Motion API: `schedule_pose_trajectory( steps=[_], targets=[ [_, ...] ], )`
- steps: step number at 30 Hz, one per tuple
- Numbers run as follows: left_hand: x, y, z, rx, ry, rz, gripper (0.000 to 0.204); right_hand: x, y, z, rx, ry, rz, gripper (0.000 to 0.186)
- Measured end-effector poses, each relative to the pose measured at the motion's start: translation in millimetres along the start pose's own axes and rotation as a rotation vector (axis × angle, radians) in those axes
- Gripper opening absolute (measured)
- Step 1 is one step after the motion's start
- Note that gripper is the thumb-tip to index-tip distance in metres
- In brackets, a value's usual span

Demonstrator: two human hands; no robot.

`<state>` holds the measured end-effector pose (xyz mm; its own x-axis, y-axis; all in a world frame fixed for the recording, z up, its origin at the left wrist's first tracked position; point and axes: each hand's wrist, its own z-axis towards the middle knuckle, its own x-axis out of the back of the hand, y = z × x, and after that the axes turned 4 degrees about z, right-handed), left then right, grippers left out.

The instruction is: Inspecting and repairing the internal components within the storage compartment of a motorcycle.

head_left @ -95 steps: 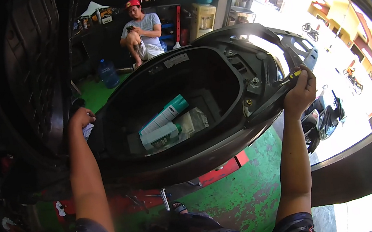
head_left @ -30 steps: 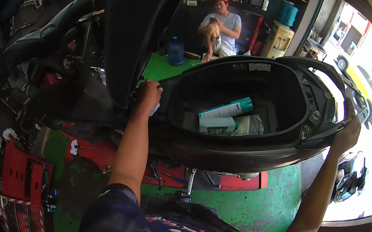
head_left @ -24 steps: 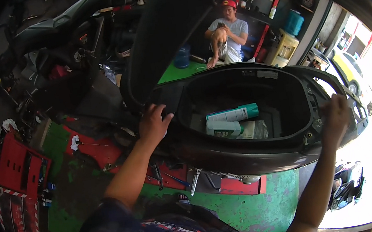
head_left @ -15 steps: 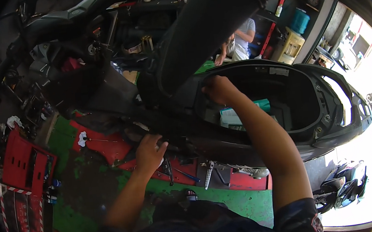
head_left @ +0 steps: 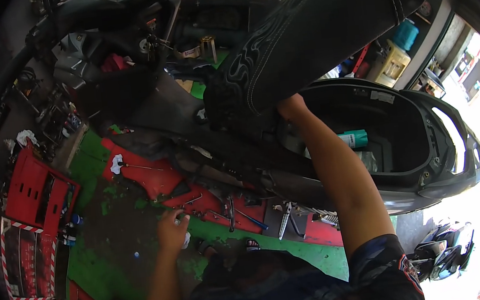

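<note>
A dark scooter stands across in front of me with its black stitched seat tipped up. Under the seat is an open storage compartment, where a teal cylindrical container lies. My right hand reaches to the front end of that compartment, close against the seat's underside. Its fingers are mostly hidden there, so what they touch does not show. Lower and to the left, my left hand is held apart from the scooter, fingers curled together. Something small may be between them, too small to name.
Red floor panels carrying tools lie beside and beneath the scooter on a worn green floor. A red cabinet stands at left. Another motorcycle is parked at the lower right. A water dispenser stands behind.
My left hand has drawn back from the scooter's side toward me. The seat now covers more of the view, hiding the person behind and my right fingers. The whole view has shifted slightly.
</note>
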<state>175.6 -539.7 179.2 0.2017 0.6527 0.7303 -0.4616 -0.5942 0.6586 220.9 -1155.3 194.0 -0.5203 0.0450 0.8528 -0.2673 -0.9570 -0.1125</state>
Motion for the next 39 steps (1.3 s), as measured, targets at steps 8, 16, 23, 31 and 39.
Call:
schedule_pose_trajectory(
  steps=[8, 16, 23, 31, 39],
  targets=[
    [-1.4, 69.1, 37.2, -0.151, -0.071, -0.056, 0.036, 11.2, -79.0, 27.2, -0.715, -0.346, 0.647, 0.031],
    [-69.1, 220.4, 130.2, -0.637, 0.036, -0.129, 0.051, 39.8, 21.4, 62.5, -0.344, 0.058, 0.880, 0.040],
    [-94.6, 241.5, 198.0, -0.372, 0.197, 0.332, 0.065, 64.0, -104.0, 76.7, 0.249, 0.163, 0.879, 0.037],
    [-121.0, 241.3, 213.1, -0.249, 0.188, 0.540, 0.063, 71.6, -119.7, 61.5, 0.115, -0.027, 0.495, 0.026],
    [-126.2, 237.0, 211.1, -0.273, 0.350, 0.534, 0.054, 61.0, -114.1, 68.2, 0.173, 0.006, 0.685, 0.027]
  ],
)
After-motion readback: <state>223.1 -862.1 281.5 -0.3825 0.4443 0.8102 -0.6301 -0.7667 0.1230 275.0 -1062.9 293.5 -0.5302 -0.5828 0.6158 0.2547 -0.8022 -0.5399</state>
